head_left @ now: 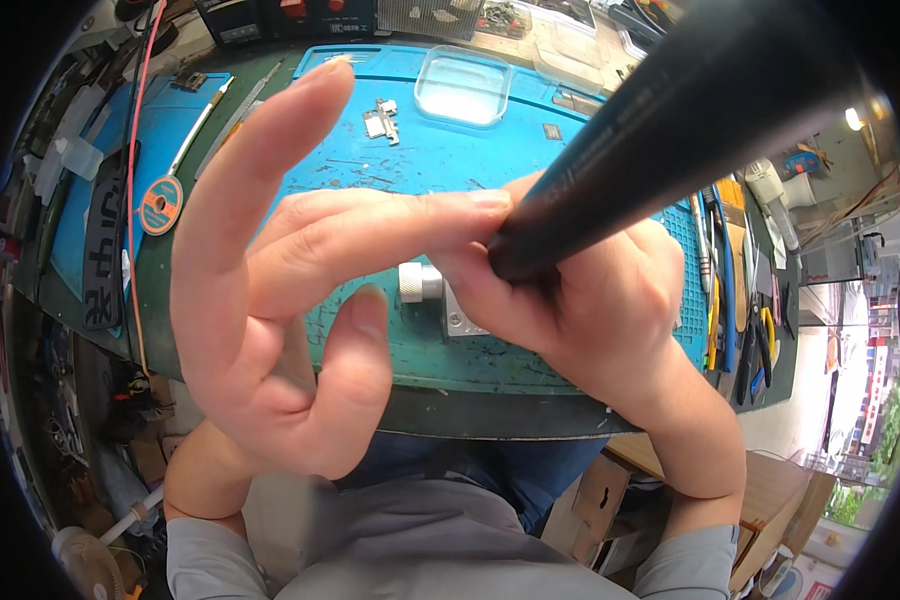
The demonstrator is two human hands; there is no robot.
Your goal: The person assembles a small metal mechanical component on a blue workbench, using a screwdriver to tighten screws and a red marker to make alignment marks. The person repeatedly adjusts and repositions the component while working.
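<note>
Fingers [495, 305] of the right hand [610, 300] grip the smooth black cylinder [660, 140], slanting far right! Left hand [270, 310] spread wide, one fingertip [491, 199] just beside it; scuffed blue mat [345, 165] lies open beyond.

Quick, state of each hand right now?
Left hand: open, fingers spread, no grip visible.
Right hand: closed, apparently around the black cylinder; grip partly hidden.
</note>
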